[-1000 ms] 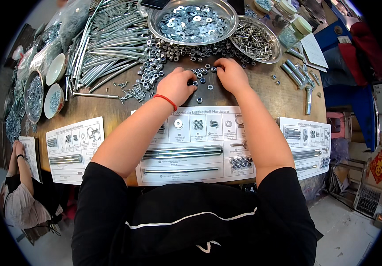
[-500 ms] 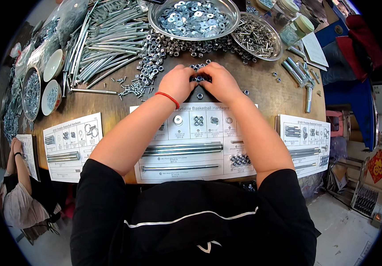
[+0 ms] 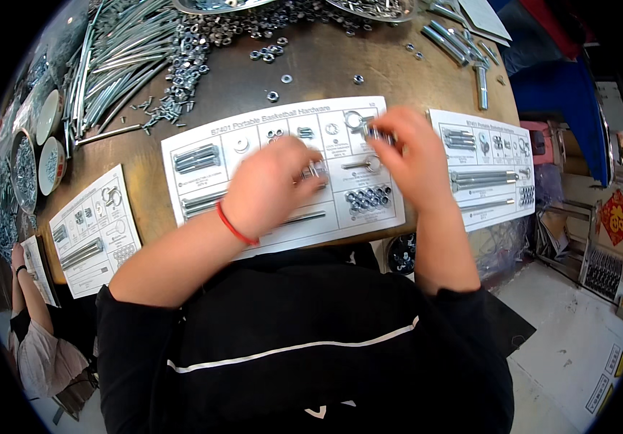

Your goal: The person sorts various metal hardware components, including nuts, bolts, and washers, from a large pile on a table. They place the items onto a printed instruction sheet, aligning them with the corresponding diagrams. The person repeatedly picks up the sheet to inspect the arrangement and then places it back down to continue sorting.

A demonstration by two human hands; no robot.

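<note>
My left hand (image 3: 271, 184), with a red cord at its wrist, is closed round several shiny nuts (image 3: 314, 172) that show between thumb and fingers. It hovers over the middle of a white printed hardware sheet (image 3: 347, 226). Over the sheet's right edge, my right hand (image 3: 414, 159) also has its fingers closed on small metal pieces (image 3: 379, 135); they look like nuts, though motion blurs them. Beyond the sheet lie a loose nut (image 3: 273, 96), another nut (image 3: 358, 79) and a small cluster of nuts (image 3: 268, 53).
A nut pile (image 3: 188, 69) and long bolts (image 3: 120, 54) cover the far left. Thick bolts (image 3: 481, 87) lie far right. Other printed sheets flank mine, one on the right (image 3: 492, 217). Bowls of small parts (image 3: 51, 165) stand left, near another person's arm (image 3: 26, 278).
Both hands have come back from the nut pile toward me, over the sheet, and moved apart. Nuts now show in the left hand. The view has tilted down toward the sheet.
</note>
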